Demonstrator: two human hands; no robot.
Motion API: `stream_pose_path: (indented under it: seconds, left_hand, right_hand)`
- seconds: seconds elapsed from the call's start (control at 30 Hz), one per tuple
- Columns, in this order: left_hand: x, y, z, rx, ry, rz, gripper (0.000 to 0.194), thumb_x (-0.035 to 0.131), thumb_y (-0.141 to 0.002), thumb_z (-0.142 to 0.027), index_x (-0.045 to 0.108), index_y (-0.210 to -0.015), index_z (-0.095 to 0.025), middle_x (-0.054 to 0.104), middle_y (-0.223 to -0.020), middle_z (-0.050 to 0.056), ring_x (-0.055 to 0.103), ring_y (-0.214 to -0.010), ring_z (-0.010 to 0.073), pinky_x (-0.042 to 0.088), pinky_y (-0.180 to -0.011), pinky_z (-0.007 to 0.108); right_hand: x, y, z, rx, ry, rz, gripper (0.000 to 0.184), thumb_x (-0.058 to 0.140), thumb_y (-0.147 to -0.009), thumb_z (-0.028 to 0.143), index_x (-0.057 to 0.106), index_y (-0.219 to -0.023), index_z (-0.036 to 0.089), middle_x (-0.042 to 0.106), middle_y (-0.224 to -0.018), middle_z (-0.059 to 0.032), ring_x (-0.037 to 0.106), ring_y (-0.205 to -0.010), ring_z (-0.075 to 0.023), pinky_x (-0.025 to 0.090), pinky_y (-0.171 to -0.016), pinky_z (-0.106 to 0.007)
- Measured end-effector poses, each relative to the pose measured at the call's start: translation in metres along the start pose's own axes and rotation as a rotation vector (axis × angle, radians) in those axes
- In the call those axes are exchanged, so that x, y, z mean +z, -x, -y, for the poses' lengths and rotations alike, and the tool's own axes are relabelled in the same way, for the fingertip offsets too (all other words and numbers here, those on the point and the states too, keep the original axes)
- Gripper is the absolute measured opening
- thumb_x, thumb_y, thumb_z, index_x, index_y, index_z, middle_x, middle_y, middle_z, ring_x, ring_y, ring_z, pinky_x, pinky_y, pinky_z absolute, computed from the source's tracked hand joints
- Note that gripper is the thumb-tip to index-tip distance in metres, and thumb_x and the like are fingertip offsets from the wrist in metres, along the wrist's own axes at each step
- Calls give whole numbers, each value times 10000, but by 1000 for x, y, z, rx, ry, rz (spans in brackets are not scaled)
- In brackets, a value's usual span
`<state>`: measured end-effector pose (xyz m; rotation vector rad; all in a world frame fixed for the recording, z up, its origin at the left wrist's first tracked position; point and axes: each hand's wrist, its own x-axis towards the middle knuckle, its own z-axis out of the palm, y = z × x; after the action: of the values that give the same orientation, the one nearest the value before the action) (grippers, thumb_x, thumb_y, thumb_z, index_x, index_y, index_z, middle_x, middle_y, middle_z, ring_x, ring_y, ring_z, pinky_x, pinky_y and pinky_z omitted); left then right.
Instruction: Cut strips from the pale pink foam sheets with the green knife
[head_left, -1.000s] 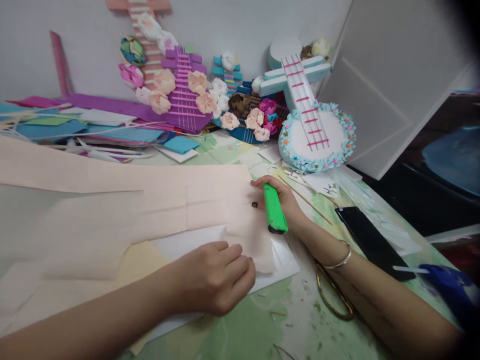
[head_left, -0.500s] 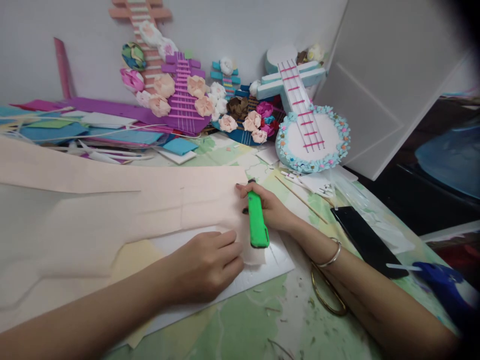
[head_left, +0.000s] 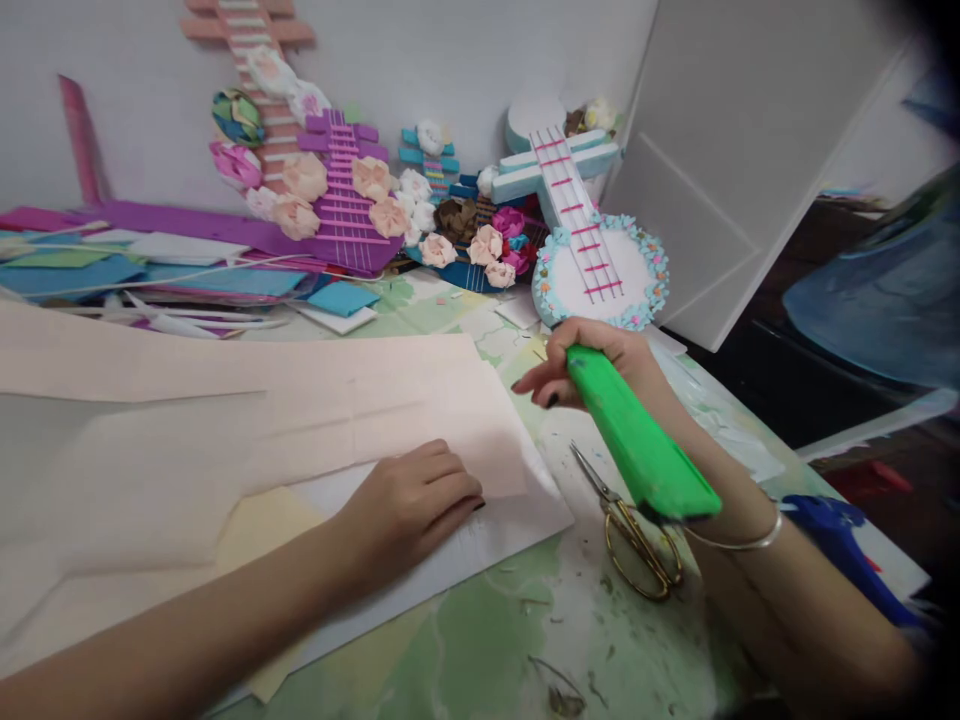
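My right hand (head_left: 619, 355) is raised over the table's right side, its fingers wrapped round a green utility knife (head_left: 637, 440). The knife slants down toward my wrist, and I see no bare blade. My left hand (head_left: 412, 505) lies palm down with fingers stretched out, resting on a white board (head_left: 525, 525) at the edge of a large pale pink sheet (head_left: 300, 435). Faint straight marks show on the sheet, and a long strip (head_left: 112, 355) is partly split from it. Scissors with gold handles (head_left: 637, 560) lie on the table below the knife.
Along the wall stand decorated paper instruments, among them a purple one (head_left: 345, 210) and a light blue one (head_left: 574, 240). Coloured sheets (head_left: 225, 280) are piled at the back left. A blue glue gun (head_left: 844, 550) lies at the right. Small scraps dot the green tablecloth (head_left: 480, 640).
My right hand has lifted off the sheet's edge and swung right with the utility knife, uncovering the scissors and hiding the black phone. My left hand's fingers have flattened out on the board.
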<state>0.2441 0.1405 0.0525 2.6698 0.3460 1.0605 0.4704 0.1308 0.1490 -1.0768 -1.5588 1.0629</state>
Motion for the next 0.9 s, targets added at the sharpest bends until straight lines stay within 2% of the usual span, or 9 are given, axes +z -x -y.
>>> stream_pose_path:
  seconds: [0.1,0.2,0.3,0.4,0.5,0.6,0.67,0.8,0.9]
  left_hand:
    - [0,0,1,-36,54,-31,121,536,-906,-113,653,-887,-140,645,-755,44,559,-714,141,458,-613,243]
    - [2,1,3,-85,97,-43,126,531,-911,-128,653,-893,-151,644,-752,32,565,-710,131,457,-615,234]
    - [1,-1,5,-139,125,-38,129,534,-908,-132,660,-913,-157,644,-742,18,566,-690,119,451,-608,223]
    - [0,-3,6,-189,143,-27,129,549,-896,-136,676,-905,-161,634,-702,-1,544,-625,98,428,-567,202]
    - [-1,-4,7,-244,179,-11,133,553,-887,-137,683,-873,-160,628,-679,-11,518,-568,78,399,-527,182]
    - [-2,-5,8,-289,214,7,137,551,-881,-143,685,-857,-155,632,-687,-8,516,-562,73,389,-520,177]
    - [-3,-6,8,-311,225,23,146,540,-884,-156,683,-858,-157,635,-698,-4,512,-566,74,382,-523,180]
    - [-2,-11,6,-394,195,143,157,533,-886,-219,679,-865,-168,616,-697,-5,486,-566,83,358,-531,197]
    - [-1,-17,4,-389,146,192,184,515,-900,-258,674,-855,-178,604,-683,-10,471,-564,92,337,-537,212]
  right_hand:
    - [1,12,12,39,62,81,204,765,-723,258,565,-731,219,666,-692,-7,724,-749,-219,605,-584,-296]
    - [-4,17,11,19,110,113,179,762,-721,222,584,-737,212,654,-721,-11,724,-816,-246,609,-573,-290]
    - [-5,20,-4,-2,149,174,196,767,-701,200,576,-742,208,664,-770,-10,718,-858,-248,615,-581,-290]
    - [1,26,-26,38,146,220,202,764,-703,210,572,-765,205,693,-856,-17,714,-828,-205,620,-643,-300]
    - [11,30,-46,67,92,138,223,767,-707,235,548,-732,197,677,-786,-11,714,-863,-217,606,-645,-292]
    - [19,33,-59,58,79,64,254,785,-691,256,542,-732,194,671,-737,-2,717,-774,-191,584,-650,-289]
    - [21,33,-64,70,52,33,274,794,-679,270,538,-742,195,676,-735,0,708,-727,-173,576,-658,-292]
    - [20,34,-68,103,3,10,289,800,-666,273,535,-747,191,672,-739,3,690,-713,-157,564,-659,-284]
    - [19,36,-69,91,-15,13,280,800,-673,256,548,-774,187,673,-769,-3,678,-728,-148,557,-681,-281]
